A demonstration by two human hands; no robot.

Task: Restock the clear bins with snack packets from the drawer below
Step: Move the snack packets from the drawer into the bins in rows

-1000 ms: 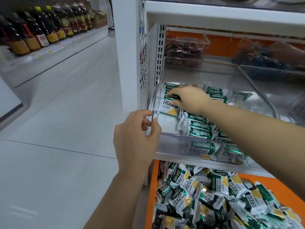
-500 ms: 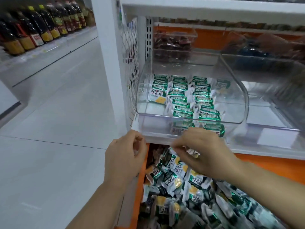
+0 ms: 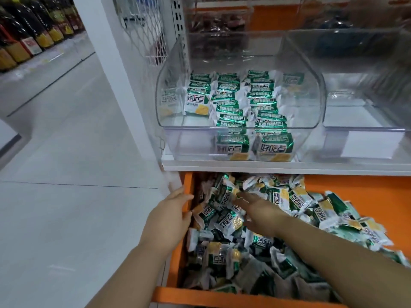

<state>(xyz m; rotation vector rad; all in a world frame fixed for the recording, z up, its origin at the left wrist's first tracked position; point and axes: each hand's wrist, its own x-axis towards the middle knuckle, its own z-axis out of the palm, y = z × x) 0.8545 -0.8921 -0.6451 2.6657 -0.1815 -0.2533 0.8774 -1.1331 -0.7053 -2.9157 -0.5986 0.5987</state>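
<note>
**Both hands at the open drawer, nothing held**

The right hand (image 3: 260, 212) lies palm down over the loose snack packets (image 3: 224, 223) in the orange drawer (image 3: 222, 297). Its grip is apart: the fingers are spread and quite straight, they touch the top of the heap, and no packet is closed inside them. The hand is a little blurred, so the fingertips are not sharp.

The left hand (image 3: 171, 216) is just to the left of the right one, at the left wall of the drawer. Its fingers rest along the orange edge and its grip is also apart, with nothing in it.

The green, white and yellow packets lie under the right grip and around it, mostly behind it and to its right. They lie in disorder and fill most of the drawer.

Above both grips, on the white shelf (image 3: 289, 168), stands the clear bin (image 3: 191, 142). The stocked packets (image 3: 242, 107) inside it lie in rows from back to front, and two of them press against the front wall. Some of the bin floor is bare on the left and the right of these rows.

To the right of this bin, far above the right grip, stands a second bin (image 3: 355, 121) with a blank white label (image 3: 373, 144) on its front.

Far to the left of the left grip, across the pale floor (image 3: 66, 152), dark bottles (image 3: 33, 34) stand in a row.
</note>
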